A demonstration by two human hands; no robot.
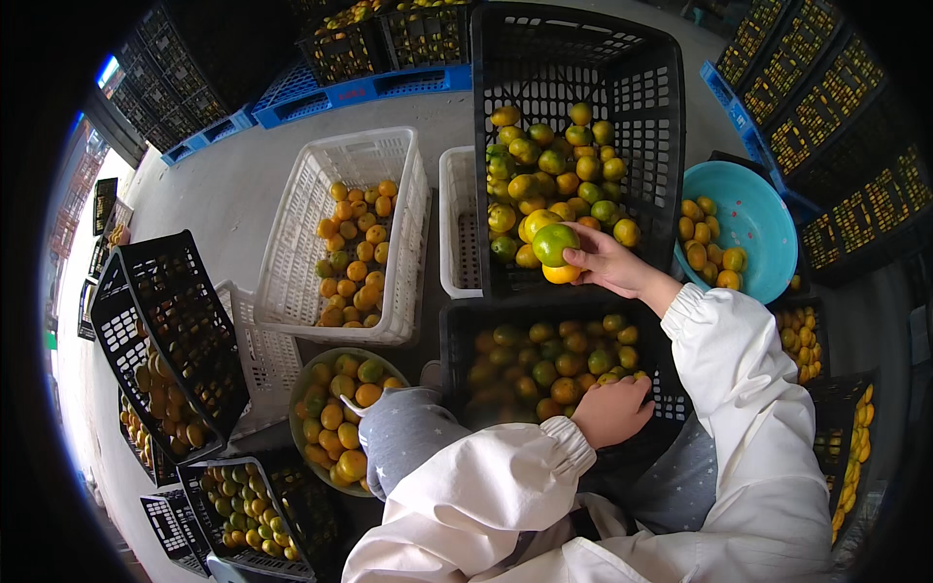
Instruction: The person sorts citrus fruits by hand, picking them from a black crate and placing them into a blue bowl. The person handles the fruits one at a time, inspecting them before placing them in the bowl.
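Note:
My right hand (609,262) holds a green citrus fruit (555,244) and at least one orange one (561,273) just over the near part of a tall black plastic crate (660,109). Green and orange fruits lie inside that crate. My left hand (614,412), back upward, rests on fruits at the right side of a nearer black crate (455,331) holding many citrus fruits (565,390). Its fingers are partly hidden, so whether they grip a fruit does not show.
A white plastic crate (419,240) with oranges and a round tub (297,423) of fruits lie to the left. A turquoise basin (758,233) with oranges is at the right. Beyond are blue pallets (401,86) with stacked crates. A tilted black crate (182,291) stands far left.

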